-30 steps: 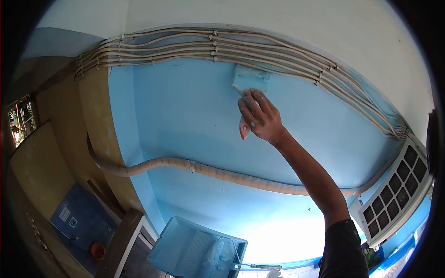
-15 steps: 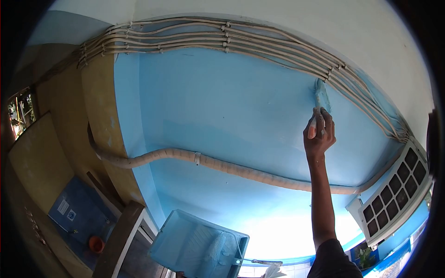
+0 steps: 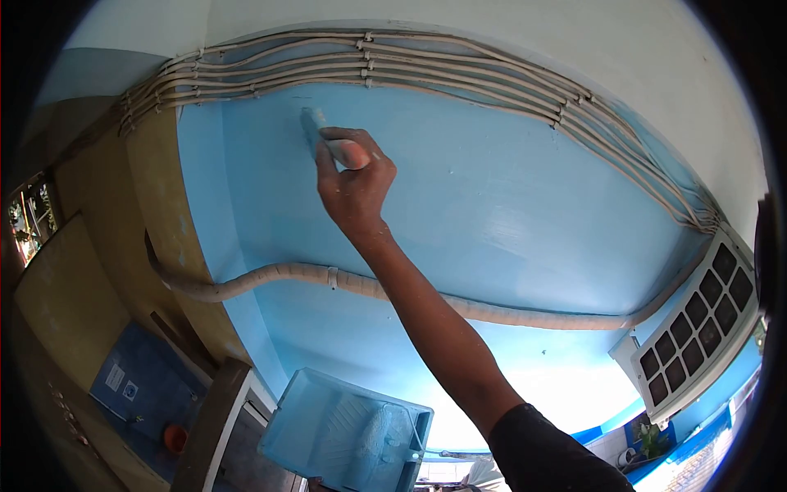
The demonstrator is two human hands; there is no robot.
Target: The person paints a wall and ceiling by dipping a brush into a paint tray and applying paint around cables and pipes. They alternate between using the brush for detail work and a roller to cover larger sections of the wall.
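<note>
My right hand [image 3: 358, 189] is raised on an outstretched arm, its fingers wrapped round the handle of a paintbrush [image 3: 350, 153]. The bristles, coated in blue, meet the light blue wall [image 3: 459, 189] at its upper left, just below a run of cables. Low in the view, a blue paint tray [image 3: 287, 426] is held up at a tilt, with wet blue paint in its well. Only a small bit of my left hand [image 3: 316, 485] shows, at the tray's bottom edge; the rest is hidden beneath it.
Several beige cables [image 3: 459, 70] run along the top of the wall. A thick wrapped pipe [image 3: 525, 316] crosses it lower down. At right hangs an air-conditioner unit [image 3: 697, 320] with a grille. A yellow-brown wall [image 3: 152, 197] and an orange pot [image 3: 175, 438] are on the left.
My right hand has carried the paintbrush from the wall's upper right across to its upper left. The tray stays low in the view, shifted only slightly.
</note>
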